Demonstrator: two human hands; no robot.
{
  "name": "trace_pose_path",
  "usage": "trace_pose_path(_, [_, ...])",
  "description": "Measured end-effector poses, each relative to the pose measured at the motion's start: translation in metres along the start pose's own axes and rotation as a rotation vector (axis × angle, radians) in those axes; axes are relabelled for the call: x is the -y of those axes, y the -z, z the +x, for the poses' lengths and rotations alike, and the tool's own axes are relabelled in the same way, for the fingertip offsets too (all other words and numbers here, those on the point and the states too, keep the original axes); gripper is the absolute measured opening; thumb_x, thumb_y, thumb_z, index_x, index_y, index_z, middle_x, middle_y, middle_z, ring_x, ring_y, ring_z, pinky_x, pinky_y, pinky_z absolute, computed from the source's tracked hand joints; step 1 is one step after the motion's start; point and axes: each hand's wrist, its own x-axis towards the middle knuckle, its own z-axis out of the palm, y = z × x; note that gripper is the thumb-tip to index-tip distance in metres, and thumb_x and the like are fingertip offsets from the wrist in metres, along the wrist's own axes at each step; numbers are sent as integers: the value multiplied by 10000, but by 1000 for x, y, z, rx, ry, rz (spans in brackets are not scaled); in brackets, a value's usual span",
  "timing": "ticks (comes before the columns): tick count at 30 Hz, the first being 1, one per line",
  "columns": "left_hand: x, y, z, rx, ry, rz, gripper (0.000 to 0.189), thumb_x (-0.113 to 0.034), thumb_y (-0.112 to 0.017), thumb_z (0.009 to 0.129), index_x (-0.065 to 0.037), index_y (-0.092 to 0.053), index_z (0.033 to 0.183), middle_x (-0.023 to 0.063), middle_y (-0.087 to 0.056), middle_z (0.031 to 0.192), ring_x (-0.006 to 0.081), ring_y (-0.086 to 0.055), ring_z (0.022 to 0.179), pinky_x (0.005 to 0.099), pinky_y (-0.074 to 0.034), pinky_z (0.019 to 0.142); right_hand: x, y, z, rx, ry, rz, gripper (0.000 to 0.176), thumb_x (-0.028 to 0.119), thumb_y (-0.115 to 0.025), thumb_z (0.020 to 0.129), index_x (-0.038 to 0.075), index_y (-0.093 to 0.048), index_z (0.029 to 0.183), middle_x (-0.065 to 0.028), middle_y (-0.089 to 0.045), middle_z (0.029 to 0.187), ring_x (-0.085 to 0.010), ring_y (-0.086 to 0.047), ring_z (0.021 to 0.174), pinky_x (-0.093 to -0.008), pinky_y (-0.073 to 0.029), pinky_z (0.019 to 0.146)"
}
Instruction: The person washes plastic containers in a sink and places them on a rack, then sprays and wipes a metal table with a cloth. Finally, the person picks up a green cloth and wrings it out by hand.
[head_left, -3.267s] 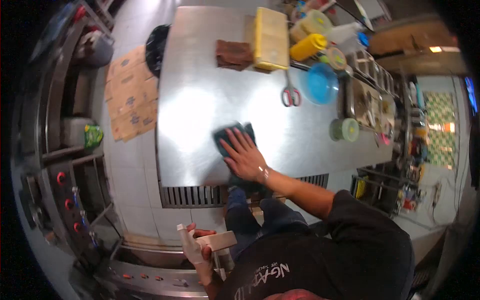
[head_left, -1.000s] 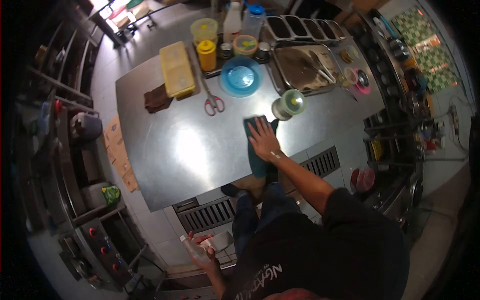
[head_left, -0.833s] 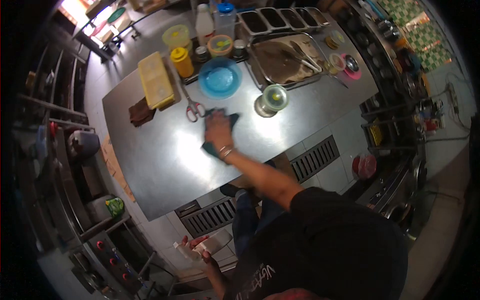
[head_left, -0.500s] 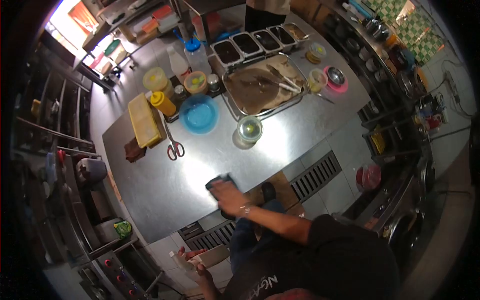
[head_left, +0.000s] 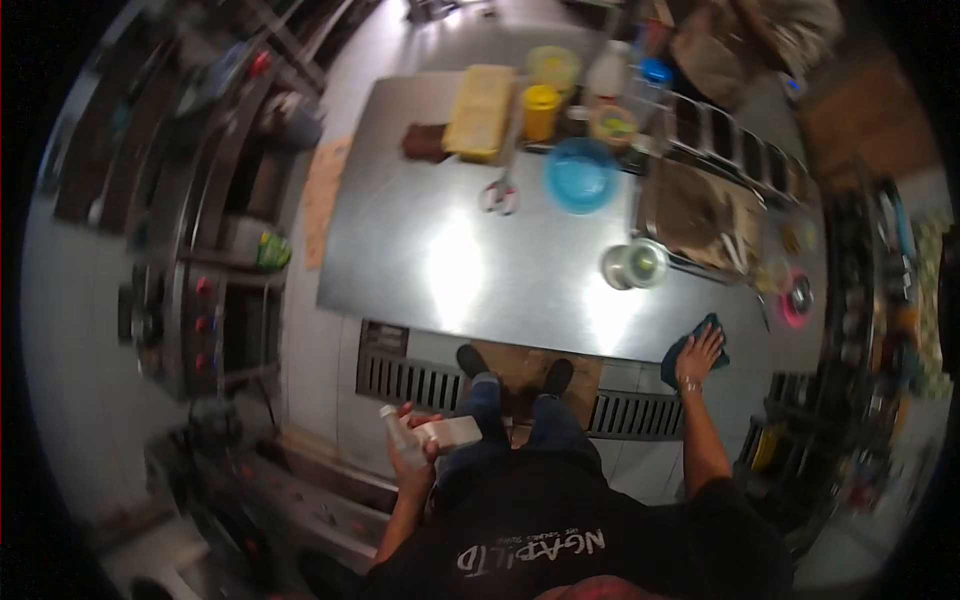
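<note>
My right hand (head_left: pixel 699 355) presses a dark teal cloth (head_left: pixel 683 350) at the near right edge of the steel table (head_left: pixel 440 270), with the fingers spread flat on it. Down by my waist, my left hand (head_left: pixel 415 455) grips a small clear spray bottle (head_left: pixel 400 435) together with a pale folded piece (head_left: pixel 450 432), well away from the table. My feet show on a brown mat under the table edge.
On the table's far side lie a brown rag (head_left: pixel 425 142), a yellow box (head_left: pixel 480 112), a yellow squeeze bottle (head_left: pixel 540 110), scissors (head_left: pixel 498 193), a blue bowl (head_left: pixel 580 177), a green-lidded tub (head_left: pixel 640 264) and a metal tray (head_left: pixel 700 212). A stove with red knobs (head_left: pixel 200 320) stands left.
My right hand slid the cloth from the table's near middle to its near right edge. The view swung and blurred. My left hand kept the spray bottle low.
</note>
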Motion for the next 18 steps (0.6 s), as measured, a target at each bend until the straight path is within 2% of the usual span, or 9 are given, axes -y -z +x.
trace_pose_path(3, [11,26,-10,14,33,159,743,-349,-746,822,2,-325,1324,122,-588,1064,207,-585,989,353,-471,885,68,-16,-51,-1,379,-60,647,280,-431,933,1,-220,1478,-211,-117,1560,-397,-85,1441,-539,-112,1149])
trace_pose_path(5, [29,47,-13,-41,36,192,730,-321,-749,822,-5,-325,1324,127,-582,1080,207,-576,1009,353,-467,893,149,-4,-77,178,477,-128,644,307,-416,942,17,-223,1484,-179,-90,1574,-369,-53,1452,-528,-87,1152])
trace_pose_path(6, [41,53,-11,-49,35,238,718,-294,-753,821,-12,-324,1325,131,-577,1095,208,-566,1029,354,-462,902,192,-1,-82,233,544,-124,676,283,-476,904,2,-244,1474,-190,-93,1571,-379,-39,1451,-525,-88,1153])
trace_pose_path(8, [56,65,-10,-146,68,176,723,-241,-775,799,-29,-326,1324,135,-568,1116,211,-557,1059,358,-459,906,268,-3,-86,236,755,-20,641,267,-482,908,0,-286,1457,-225,-123,1555,-410,-80,1438,-534,-102,1148])
trace_pose_path(10, [64,76,-6,-191,65,247,703,-151,-768,794,-39,-325,1328,140,-548,1160,216,-546,1100,351,-465,908,345,3,-85,232,897,34,617,277,-460,926,13,-293,1457,-227,-136,1550,-411,-88,1436,-541,-105,1145])
trace_pose_path(11, [77,82,-5,-216,84,228,703,-151,-768,794,-39,-325,1328,140,-548,1160,216,-546,1100,351,-465,908,380,-1,-82,231,965,51,621,289,-461,926,20,-292,1460,-223,-146,1549,-408,-96,1436,-540,-108,1146])
trace_pose_path(13, [108,89,-12,-318,201,-103,700,-60,-746,783,-41,-319,1338,129,-529,1203,232,-532,1139,346,-475,915,449,-1,-78,160,1126,111,598,286,-440,938,26,-301,1459,-226,-174,1541,-418,-133,1425,-546,-113,1144])
trace_pose_path(15, [111,94,1,-328,213,-36,705,-29,-734,778,-39,-314,1344,121,-513,1229,235,-527,1148,352,-488,911,518,0,-73,111,1188,99,578,303,-386,954,42,-301,1463,-218,-168,1546,-405,-126,1432,-542,-96,1150])
trace_pose_path(18, [147,102,-3,-371,221,-178,750,-4,-740,754,-49,-311,1366,94,-466,1301,242,-508,1168,381,-524,884,606,-21,-48,-57,1232,86,560,294,-379,957,54,-318,1459,-203,-203,1541,-406,-159,1426,-552,-108,1144])
